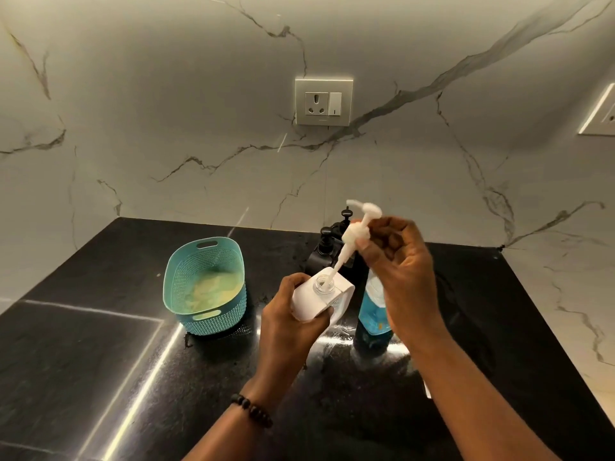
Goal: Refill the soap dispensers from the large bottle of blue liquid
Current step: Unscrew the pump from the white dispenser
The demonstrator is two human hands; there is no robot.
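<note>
Holding a white square soap dispenser [322, 296] above the counter, just below frame centre, tilted toward 1 o'clock with its clear threaded neck uncovered. Left hand [293, 322] grips the body from its 8 o'clock side, fingers curled round the lower edge, thumb along the near face. Beaded bracelet [252, 410] on that wrist.

White pump head [357, 232] is off the neck and raised toward 1 o'clock of the dispenser. Its dip tube slants down to 7 o'clock, tip just inside the neck opening. Right hand [399, 271] pinches the pump collar between thumb and fingertips; remaining fingers loosely curled.

Large bottle of blue liquid [372, 311] stands upright on the black stone counter [100, 361] at 3 o'clock of the dispenser, just beside it, partly hidden behind the right hand. Cap state: cannot tell, top is covered.

Two black pump dispensers [324, 247] stand at 12 o'clock of the white one, near the wall, partly hidden by the pump and hand.

Teal perforated basket [206, 287] at 9 o'clock, apart from the left hand, on the counter; something pale yellow lies in its bottom, not identifiable.

Marble-veined wall [166, 111] behind the counter; socket plate with switch [323, 102] at 12 o'clock, a second plate at the right frame edge.
</note>
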